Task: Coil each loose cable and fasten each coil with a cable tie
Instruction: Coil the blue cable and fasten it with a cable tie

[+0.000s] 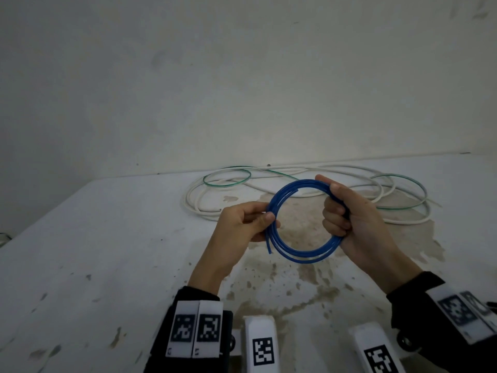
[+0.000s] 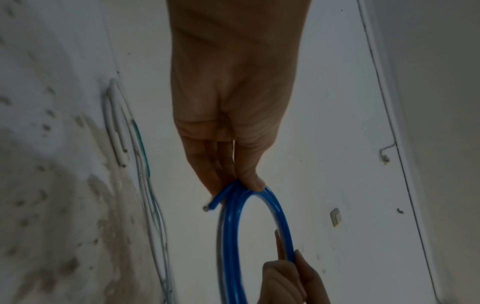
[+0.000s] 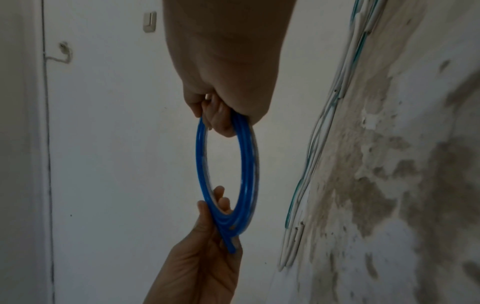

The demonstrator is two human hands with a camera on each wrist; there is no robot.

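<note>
A blue cable (image 1: 301,253) is wound into a round coil of several turns and held above the table between both hands. My left hand (image 1: 247,223) pinches the coil's left side between thumb and fingers, and a short loose end (image 1: 269,247) hangs just below that pinch. My right hand (image 1: 347,214) has its fingers curled round the coil's right side. The left wrist view shows the thumb pressing the blue cable (image 2: 255,216) and its cut end (image 2: 207,207). From the right wrist, the blue coil (image 3: 245,164) stands edge-on between both hands. No cable tie is in view.
A loose white cable (image 1: 269,184) and a thin green cable (image 1: 228,181) lie tangled along the far side of the stained white table (image 1: 107,251), against the wall. Two white tagged blocks (image 1: 262,343) sit at the near edge.
</note>
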